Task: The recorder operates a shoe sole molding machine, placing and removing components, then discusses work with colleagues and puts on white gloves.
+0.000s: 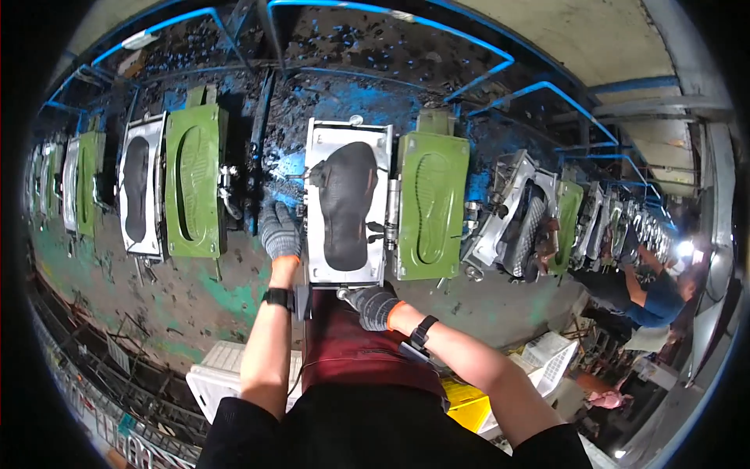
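In front of me lies an opened metal mould (315, 270), with a black shoe sole (348, 207) in its silver half. Hinged to its right side is a green mould plate (455, 211) with a sole-shaped recess. My left hand (280, 233), in a grey knit glove with an orange cuff, lies along the mould's left side, fingers stretched forward; whether it touches the metal cannot be told. At the mould's near edge, my right hand (373, 307), gloved the same way, is closed around a small metal handle (344, 293). Its fingertips are partly hidden.
More moulds stand in a row, including a green plate (195, 234) to the left and a tilted mould (519, 211) to the right. Blue rails (391, 9) run behind. A white crate (223, 375) and a yellow bin (467, 405) are near me. Another person (652, 301) works far right.
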The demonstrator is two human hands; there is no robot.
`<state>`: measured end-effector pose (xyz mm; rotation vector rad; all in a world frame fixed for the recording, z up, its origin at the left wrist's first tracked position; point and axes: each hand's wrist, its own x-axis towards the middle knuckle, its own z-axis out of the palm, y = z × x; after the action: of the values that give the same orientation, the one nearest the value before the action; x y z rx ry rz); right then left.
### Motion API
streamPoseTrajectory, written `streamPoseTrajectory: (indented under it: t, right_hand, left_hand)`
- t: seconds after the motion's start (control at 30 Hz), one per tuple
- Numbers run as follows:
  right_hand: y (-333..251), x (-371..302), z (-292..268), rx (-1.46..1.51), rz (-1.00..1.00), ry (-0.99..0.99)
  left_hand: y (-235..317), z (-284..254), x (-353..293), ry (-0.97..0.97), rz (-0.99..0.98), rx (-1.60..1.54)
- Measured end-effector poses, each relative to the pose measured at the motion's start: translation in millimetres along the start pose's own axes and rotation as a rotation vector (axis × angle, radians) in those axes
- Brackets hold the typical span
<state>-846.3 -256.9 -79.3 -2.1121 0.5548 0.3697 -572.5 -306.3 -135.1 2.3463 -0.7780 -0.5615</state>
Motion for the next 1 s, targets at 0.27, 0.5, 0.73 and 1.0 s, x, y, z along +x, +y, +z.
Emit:
streamPoseTrajectory:
  t: [0.27, 0.5, 0.73, 1.0]
  right_hand:
    - [33.4, -86.7, -66.9, 0.290, 0.109, 0.035]
    - [168.5, -298.0, -81.5, 0.469, 0.340, 0.845]
    - [326.0, -454.7, -55.1, 0.583, 0.849, 1.200]
    - [399.1, -455.5, -105.4, 0.634, 0.987, 0.805]
  left_hand:
    - [146.9, 41.9, -47.0, 0.011, 0.795, 0.652]
    - [200.5, 96.6, -115.2, 0.067, 0.644, 0.502]
    - [375.2, 272.8, -391.5, -0.582, 1.483, 0.252]
    - [456.8, 347.6, -425.1, -0.861, 1.050, 0.198]
